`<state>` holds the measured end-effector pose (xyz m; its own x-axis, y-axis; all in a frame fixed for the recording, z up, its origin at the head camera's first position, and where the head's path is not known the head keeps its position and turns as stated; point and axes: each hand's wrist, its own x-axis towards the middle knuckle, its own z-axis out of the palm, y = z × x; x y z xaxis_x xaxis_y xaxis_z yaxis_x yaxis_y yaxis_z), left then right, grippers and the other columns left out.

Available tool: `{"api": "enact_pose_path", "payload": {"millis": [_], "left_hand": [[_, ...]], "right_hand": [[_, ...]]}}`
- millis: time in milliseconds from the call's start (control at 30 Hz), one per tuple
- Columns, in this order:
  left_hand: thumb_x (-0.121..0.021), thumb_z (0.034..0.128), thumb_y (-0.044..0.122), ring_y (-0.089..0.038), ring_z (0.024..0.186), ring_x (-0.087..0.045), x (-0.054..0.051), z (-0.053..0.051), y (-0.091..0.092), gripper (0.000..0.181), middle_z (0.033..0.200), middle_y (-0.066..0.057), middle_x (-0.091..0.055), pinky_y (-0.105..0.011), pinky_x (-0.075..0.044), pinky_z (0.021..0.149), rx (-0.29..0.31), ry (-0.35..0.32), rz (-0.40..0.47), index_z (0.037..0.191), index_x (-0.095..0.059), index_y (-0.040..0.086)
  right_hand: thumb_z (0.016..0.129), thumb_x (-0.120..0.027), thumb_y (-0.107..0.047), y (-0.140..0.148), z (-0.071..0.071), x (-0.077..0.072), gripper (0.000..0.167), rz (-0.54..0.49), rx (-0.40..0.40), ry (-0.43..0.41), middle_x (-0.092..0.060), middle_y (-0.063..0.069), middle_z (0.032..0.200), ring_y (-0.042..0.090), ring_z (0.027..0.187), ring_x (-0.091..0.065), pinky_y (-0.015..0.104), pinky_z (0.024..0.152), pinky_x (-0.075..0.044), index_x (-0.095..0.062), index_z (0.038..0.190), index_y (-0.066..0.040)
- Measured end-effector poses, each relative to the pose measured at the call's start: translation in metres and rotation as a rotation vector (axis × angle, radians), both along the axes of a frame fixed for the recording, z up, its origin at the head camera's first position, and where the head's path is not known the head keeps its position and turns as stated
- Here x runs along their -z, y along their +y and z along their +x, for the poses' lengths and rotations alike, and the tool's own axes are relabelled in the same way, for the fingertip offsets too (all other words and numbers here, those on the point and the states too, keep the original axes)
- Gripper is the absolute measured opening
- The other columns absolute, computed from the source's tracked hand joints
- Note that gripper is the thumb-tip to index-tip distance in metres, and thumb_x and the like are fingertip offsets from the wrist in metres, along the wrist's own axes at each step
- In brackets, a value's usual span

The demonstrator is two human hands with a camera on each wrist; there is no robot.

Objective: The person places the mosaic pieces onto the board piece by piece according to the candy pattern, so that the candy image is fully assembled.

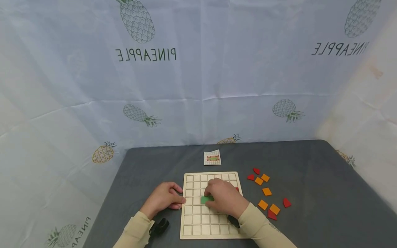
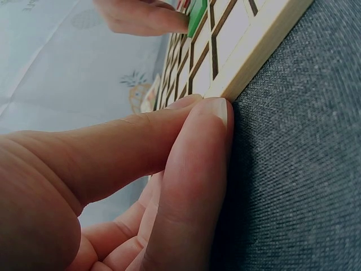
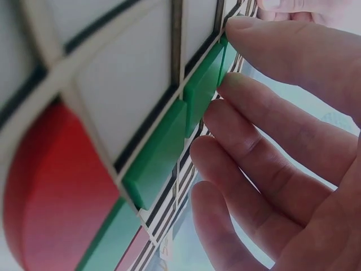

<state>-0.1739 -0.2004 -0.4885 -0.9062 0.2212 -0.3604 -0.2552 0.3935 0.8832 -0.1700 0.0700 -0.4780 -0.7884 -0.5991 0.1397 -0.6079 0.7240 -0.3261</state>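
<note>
The green tile (image 1: 204, 200) lies at the left end of a green row on the wooden board (image 1: 204, 237), where the right hand (image 1: 224, 196) seems to pinch it between thumb and forefinger, while the left hand (image 1: 162, 197) pinches the board's left edge. The tile looks light, stiff and smooth, so opposite side edges should give the surest hold, and the rigid board is best steadied by its rim. Raised grid lines hem the tile in, with uncovered cells leftward, and orange tiles (image 1: 266, 191) lie right of the board.
</note>
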Motion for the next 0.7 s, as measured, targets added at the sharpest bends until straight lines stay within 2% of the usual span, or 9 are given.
{"api": "enact_pose_path", "payload": {"millis": [267,433,600,700], "left_hand": [[-0.091,0.086,0.009,-0.014,0.068,-0.076,0.0,0.0,0.001,0.04,0.088,-0.013,-0.075,-0.033,-0.069,0.065,-0.012,-0.005,-0.007,0.116,-0.067,-0.003],[-0.092,0.0847,0.01,-0.013,0.067,-0.076,0.0,0.0,0.002,0.04,0.087,-0.013,-0.073,-0.033,-0.068,0.064,-0.028,-0.003,-0.035,0.114,-0.068,-0.002],[-0.093,0.084,0.012,-0.014,0.067,-0.076,-0.001,0.0,0.001,0.042,0.088,-0.014,-0.072,-0.034,-0.068,0.065,-0.033,-0.008,-0.061,0.115,-0.068,-0.001],[-0.094,0.0835,0.012,-0.014,0.068,-0.076,-0.002,0.0,0.001,0.043,0.089,-0.014,-0.071,-0.034,-0.068,0.065,-0.036,-0.015,-0.06,0.115,-0.069,-0.001]], "right_hand": [[0.086,-0.094,-0.024,-0.002,0.002,-0.001,0.013,0.015,0.0,0.016,-0.063,-0.008,0.085,0.003,0.076,-0.049,0.021,0.062,-0.047,-0.083,0.092,-0.019],[0.087,-0.092,-0.026,0.001,0.0,-0.004,0.013,0.009,0.0,0.016,-0.066,-0.007,0.088,0.004,0.078,-0.053,0.021,0.064,-0.051,-0.084,0.094,-0.019],[0.091,-0.089,-0.025,0.021,-0.004,-0.01,0.013,-0.045,0.039,-0.01,-0.069,-0.005,0.093,0.005,0.08,-0.057,0.022,0.067,-0.054,-0.084,0.099,-0.017],[0.092,-0.088,-0.022,0.042,-0.005,-0.016,0.011,-0.08,0.088,-0.058,-0.069,-0.004,0.093,0.005,0.079,-0.055,0.022,0.065,-0.052,-0.084,0.1,-0.016]]}}
